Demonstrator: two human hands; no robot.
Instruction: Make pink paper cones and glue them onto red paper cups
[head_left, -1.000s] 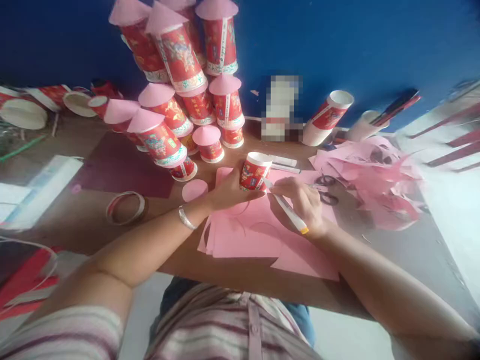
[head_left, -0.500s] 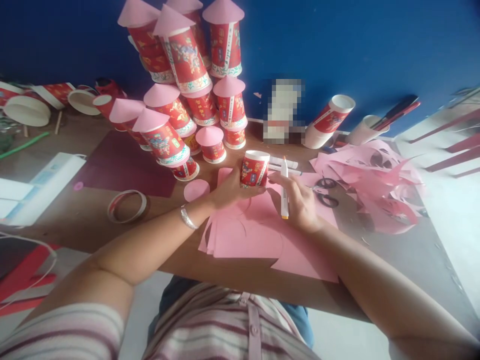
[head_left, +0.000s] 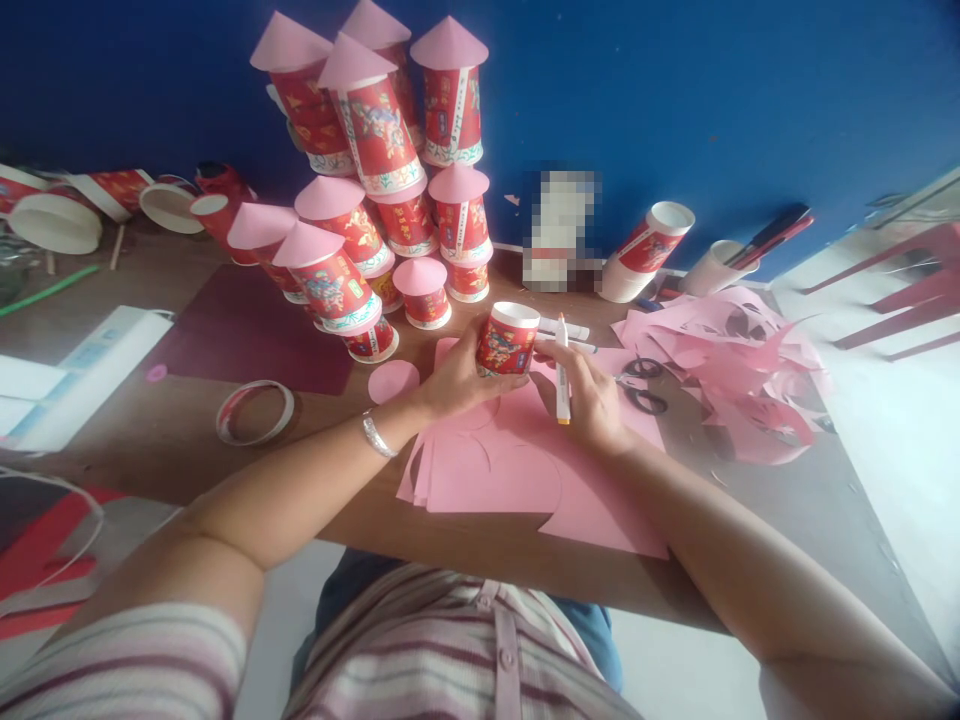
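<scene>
My left hand (head_left: 459, 380) is closed round the lower left side of a red patterned paper cup (head_left: 507, 340), held upright with its white rim on top. My right hand (head_left: 591, 400) grips a white marker (head_left: 562, 375) with an orange tip pointing up, and its fingertips are close to the cup's right side. Below both hands lie pink paper sheets (head_left: 487, 480) with curved lines on them. A pink paper circle (head_left: 393, 381) rests left of the sheets, near my left wrist.
Stacked red cups with pink cone tops (head_left: 379, 135) stand at the back left. Black-handled scissors (head_left: 645, 385) and pink scraps (head_left: 757, 390) lie to the right. A tape roll (head_left: 255, 412) is on the left. A cup of pens (head_left: 712, 268) stands at the back right.
The cup has turned in my left hand, so a different part of its picture faces me. My right hand and the marker have shifted slightly left. The view has tilted up a little.
</scene>
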